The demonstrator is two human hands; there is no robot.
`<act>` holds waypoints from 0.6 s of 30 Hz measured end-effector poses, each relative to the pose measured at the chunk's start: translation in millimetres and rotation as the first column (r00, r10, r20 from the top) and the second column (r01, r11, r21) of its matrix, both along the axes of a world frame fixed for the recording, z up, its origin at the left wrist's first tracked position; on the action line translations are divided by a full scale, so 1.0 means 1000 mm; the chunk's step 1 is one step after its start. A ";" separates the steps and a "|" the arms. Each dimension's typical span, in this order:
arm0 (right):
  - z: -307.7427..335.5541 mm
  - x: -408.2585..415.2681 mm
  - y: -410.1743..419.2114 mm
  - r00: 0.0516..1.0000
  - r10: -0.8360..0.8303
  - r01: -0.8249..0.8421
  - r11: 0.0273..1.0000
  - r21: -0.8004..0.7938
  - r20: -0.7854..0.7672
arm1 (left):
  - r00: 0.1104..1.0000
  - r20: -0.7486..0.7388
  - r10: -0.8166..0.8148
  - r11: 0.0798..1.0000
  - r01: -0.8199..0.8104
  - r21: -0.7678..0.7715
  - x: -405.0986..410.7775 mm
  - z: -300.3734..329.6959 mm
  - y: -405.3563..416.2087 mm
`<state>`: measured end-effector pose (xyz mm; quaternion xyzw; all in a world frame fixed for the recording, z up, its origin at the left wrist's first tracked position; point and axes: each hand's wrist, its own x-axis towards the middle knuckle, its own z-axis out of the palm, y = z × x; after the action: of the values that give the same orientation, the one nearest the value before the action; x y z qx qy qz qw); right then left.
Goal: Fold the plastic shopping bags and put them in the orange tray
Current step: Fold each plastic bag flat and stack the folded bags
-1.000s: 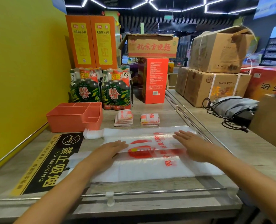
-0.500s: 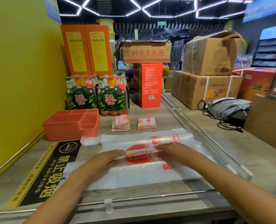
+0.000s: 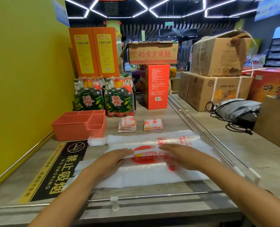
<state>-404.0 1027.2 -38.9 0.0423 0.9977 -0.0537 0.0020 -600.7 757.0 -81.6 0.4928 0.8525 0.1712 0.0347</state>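
A clear plastic shopping bag (image 3: 152, 176) with red print lies flat across the counter in front of me. My left hand (image 3: 109, 159) presses flat on its left part, fingers straight. My right hand (image 3: 180, 155) lies flat on its right part, fingers pointing left toward the red circle. Two folded bags sit beyond it, one (image 3: 127, 124) on the left and one (image 3: 152, 125) on the right. The orange tray (image 3: 73, 130) with dividers stands at the left, against the yellow wall, with no bag visible inside.
Two packs of green bottles (image 3: 103, 97) and a red carton (image 3: 155, 86) stand behind the tray and folded bags. Cardboard boxes (image 3: 214, 90) and a grey bag with black cables (image 3: 237, 110) occupy the right counter beyond metal rails (image 3: 201, 130). A no-smoking sticker (image 3: 54, 171) lies left.
My right hand has slid left across the bag from its right end toward the middle. My left hand has stayed on the left part. The camera view has shifted slightly.
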 end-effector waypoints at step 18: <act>-0.011 -0.040 -0.049 0.988 0.129 -0.114 0.982 -0.151 0.089 | 0.976 -0.213 -0.048 0.999 0.046 -0.014 -0.013 0.023 -0.066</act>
<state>-444.2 978.5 -49.5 -0.0164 0.9905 -0.1240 0.0572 -613.5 691.4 -58.3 0.5281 0.8401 0.1126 -0.0508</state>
